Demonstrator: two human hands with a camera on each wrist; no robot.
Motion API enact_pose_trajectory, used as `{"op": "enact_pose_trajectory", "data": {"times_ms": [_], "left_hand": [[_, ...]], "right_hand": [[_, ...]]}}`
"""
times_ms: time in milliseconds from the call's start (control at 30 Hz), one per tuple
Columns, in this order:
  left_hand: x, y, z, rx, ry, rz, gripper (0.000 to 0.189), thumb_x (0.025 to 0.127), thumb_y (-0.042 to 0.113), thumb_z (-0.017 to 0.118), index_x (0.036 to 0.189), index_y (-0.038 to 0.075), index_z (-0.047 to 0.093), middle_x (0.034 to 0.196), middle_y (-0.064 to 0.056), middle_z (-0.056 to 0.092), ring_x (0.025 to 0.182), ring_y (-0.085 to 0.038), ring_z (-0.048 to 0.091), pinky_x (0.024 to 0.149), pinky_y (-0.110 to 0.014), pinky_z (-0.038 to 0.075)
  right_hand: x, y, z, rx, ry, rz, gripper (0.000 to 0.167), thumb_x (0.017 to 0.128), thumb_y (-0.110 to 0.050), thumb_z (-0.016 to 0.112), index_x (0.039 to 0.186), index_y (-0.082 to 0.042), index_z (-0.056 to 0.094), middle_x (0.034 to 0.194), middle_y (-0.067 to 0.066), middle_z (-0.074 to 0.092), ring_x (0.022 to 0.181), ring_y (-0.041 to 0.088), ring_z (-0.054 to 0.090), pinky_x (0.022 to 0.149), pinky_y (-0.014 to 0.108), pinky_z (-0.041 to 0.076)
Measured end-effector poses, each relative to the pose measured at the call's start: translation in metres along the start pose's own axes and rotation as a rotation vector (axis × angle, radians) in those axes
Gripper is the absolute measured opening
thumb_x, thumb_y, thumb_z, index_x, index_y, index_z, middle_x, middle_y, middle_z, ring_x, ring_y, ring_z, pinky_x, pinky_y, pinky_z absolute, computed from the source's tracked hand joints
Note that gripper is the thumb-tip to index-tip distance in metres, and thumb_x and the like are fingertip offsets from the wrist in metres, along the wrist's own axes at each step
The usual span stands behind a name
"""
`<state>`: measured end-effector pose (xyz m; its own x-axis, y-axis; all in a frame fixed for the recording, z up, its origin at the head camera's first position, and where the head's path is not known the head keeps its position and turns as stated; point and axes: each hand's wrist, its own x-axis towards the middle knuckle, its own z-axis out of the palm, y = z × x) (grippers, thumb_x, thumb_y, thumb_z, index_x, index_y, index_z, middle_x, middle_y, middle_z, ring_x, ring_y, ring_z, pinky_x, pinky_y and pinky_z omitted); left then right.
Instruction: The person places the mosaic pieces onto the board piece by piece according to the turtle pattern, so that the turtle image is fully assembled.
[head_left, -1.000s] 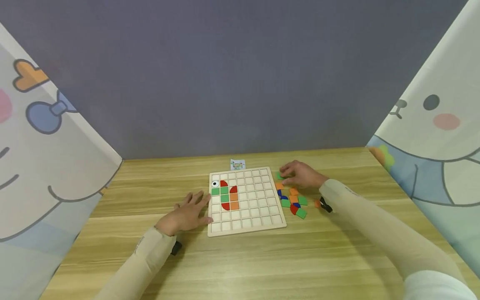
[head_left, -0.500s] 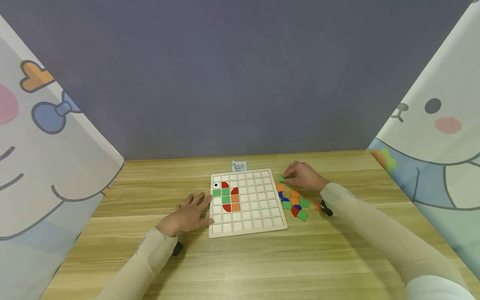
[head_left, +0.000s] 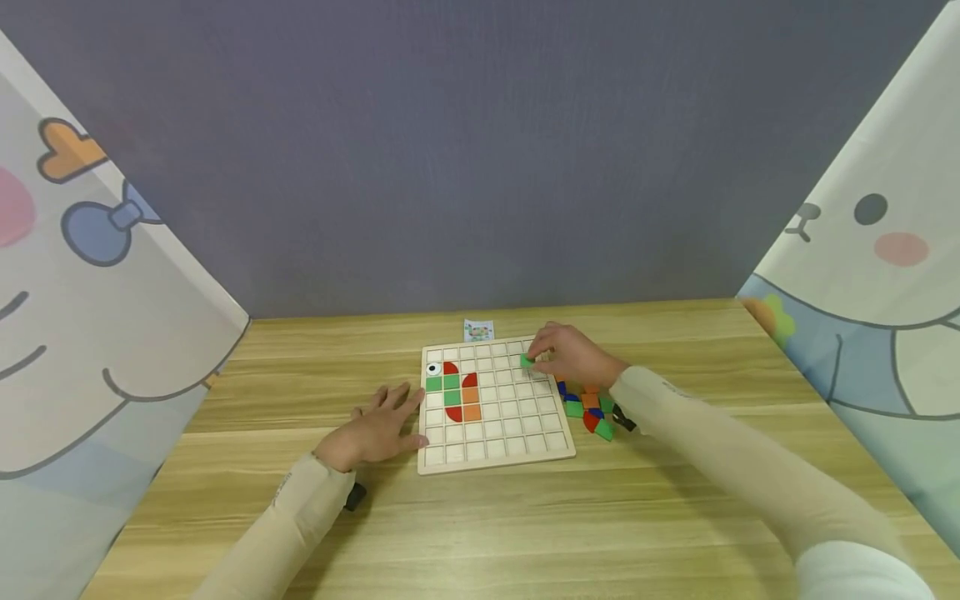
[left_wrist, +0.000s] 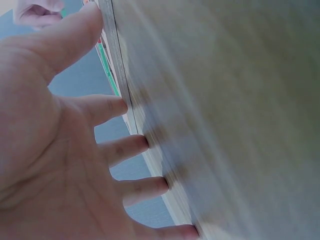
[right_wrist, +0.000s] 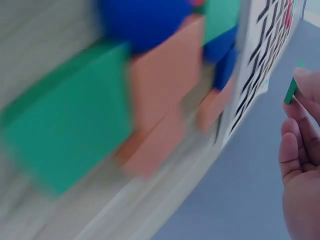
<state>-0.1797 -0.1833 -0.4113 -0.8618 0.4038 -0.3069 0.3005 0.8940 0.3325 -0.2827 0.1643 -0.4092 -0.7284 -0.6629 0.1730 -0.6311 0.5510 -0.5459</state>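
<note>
A green square tile (head_left: 527, 361) is pinched between thumb and fingers of my right hand (head_left: 573, 354), over the far right part of the gridded wooden board (head_left: 495, 465). The right wrist view shows that green tile (right_wrist: 291, 91) edge-on in the fingertips. My left hand (head_left: 375, 429) lies with spread fingers at the board's left edge, thumb and fingertips right at the rim. In the left wrist view its straight fingers (left_wrist: 132, 147) reach along the board's side. Set in the board's left part are a white eye tile (head_left: 433, 369) and several green, red and orange tiles (head_left: 452, 397).
Right of the board lies a loose pile of green, orange, blue and red tiles (head_left: 591, 402), partly under my right forearm. A small picture card (head_left: 478, 331) lies behind the board's far edge. A grey wall (head_left: 480, 167) rises behind the table.
My right hand picked up the green tile from the far end of the pile and carried it left over the board. The left hand stays in place.
</note>
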Motion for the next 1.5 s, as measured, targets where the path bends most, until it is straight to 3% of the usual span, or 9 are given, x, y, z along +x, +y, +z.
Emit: {"op": "enact_pose_trajectory", "data": {"times_ms": [233, 467, 800, 967, 1233, 1267, 1433, 1500], "left_hand": [[0.001, -0.001, -0.001, 0.016, 0.006, 0.000, 0.079, 0.091, 0.047, 0.057, 0.152, 0.013, 0.020, 0.155, -0.018, 0.009, 0.136, -0.050, 0.005, 0.089, -0.079, 0.015], [0.003, 0.002, -0.001, 0.019, 0.006, 0.002, 0.078, 0.092, 0.046, 0.057, 0.152, 0.014, 0.020, 0.156, -0.018, 0.009, 0.137, -0.050, 0.006, 0.090, -0.078, 0.014], [0.002, 0.002, -0.003, 0.024, 0.005, 0.006, 0.079, 0.092, 0.046, 0.058, 0.152, 0.012, 0.020, 0.155, -0.019, 0.010, 0.136, -0.051, 0.007, 0.089, -0.079, 0.015], [0.001, 0.003, -0.004, 0.014, 0.002, 0.000, 0.079, 0.091, 0.046, 0.058, 0.152, 0.012, 0.020, 0.155, -0.019, 0.010, 0.136, -0.051, 0.006, 0.090, -0.078, 0.015], [0.002, 0.001, -0.003, 0.011, 0.006, -0.001, 0.079, 0.091, 0.046, 0.058, 0.152, 0.012, 0.021, 0.155, -0.019, 0.011, 0.136, -0.050, 0.007, 0.089, -0.079, 0.015], [0.002, 0.001, -0.003, 0.011, 0.008, 0.000, 0.079, 0.091, 0.046, 0.058, 0.152, 0.012, 0.021, 0.155, -0.019, 0.011, 0.136, -0.051, 0.007, 0.089, -0.079, 0.015], [0.002, 0.000, -0.002, 0.011, 0.007, 0.000, 0.079, 0.091, 0.047, 0.058, 0.152, 0.012, 0.021, 0.155, -0.019, 0.010, 0.136, -0.051, 0.006, 0.089, -0.079, 0.014], [0.001, -0.001, -0.002, 0.008, 0.004, 0.001, 0.079, 0.091, 0.047, 0.057, 0.152, 0.013, 0.020, 0.155, -0.019, 0.009, 0.136, -0.051, 0.006, 0.089, -0.079, 0.014]], "right_hand": [[0.023, -0.018, 0.019, -0.001, -0.079, -0.035, 0.015, 0.083, -0.009, 0.074, 0.098, -0.008, 0.075, 0.094, -0.003, 0.064, 0.087, 0.015, 0.053, 0.074, 0.029, 0.047], [0.037, -0.032, 0.034, -0.019, -0.153, -0.005, 0.015, 0.085, -0.010, 0.072, 0.099, -0.009, 0.075, 0.092, -0.003, 0.062, 0.085, 0.011, 0.051, 0.075, 0.028, 0.046], [0.045, -0.041, 0.041, -0.041, -0.152, 0.051, 0.014, 0.083, -0.007, 0.073, 0.096, -0.007, 0.075, 0.089, -0.004, 0.061, 0.086, 0.012, 0.051, 0.075, 0.027, 0.047], [0.047, -0.041, 0.043, -0.064, -0.168, 0.066, 0.012, 0.083, -0.007, 0.073, 0.095, -0.008, 0.075, 0.088, -0.005, 0.060, 0.085, 0.011, 0.050, 0.074, 0.025, 0.046], [0.047, -0.037, 0.044, -0.093, -0.162, 0.018, 0.010, 0.083, -0.009, 0.073, 0.093, -0.010, 0.076, 0.090, -0.006, 0.059, 0.084, 0.011, 0.050, 0.075, 0.026, 0.045], [0.045, -0.037, 0.044, -0.095, -0.161, 0.012, 0.010, 0.084, -0.010, 0.073, 0.093, -0.010, 0.076, 0.091, -0.006, 0.059, 0.086, 0.011, 0.051, 0.081, 0.027, 0.045], [0.035, -0.032, 0.038, -0.070, -0.133, 0.013, 0.015, 0.086, -0.015, 0.072, 0.100, -0.012, 0.075, 0.098, -0.005, 0.057, 0.094, 0.014, 0.050, 0.087, 0.032, 0.043], [0.029, -0.029, 0.033, -0.056, -0.113, 0.021, 0.017, 0.086, -0.016, 0.072, 0.101, -0.012, 0.075, 0.098, -0.004, 0.057, 0.095, 0.016, 0.049, 0.084, 0.033, 0.044]]}}
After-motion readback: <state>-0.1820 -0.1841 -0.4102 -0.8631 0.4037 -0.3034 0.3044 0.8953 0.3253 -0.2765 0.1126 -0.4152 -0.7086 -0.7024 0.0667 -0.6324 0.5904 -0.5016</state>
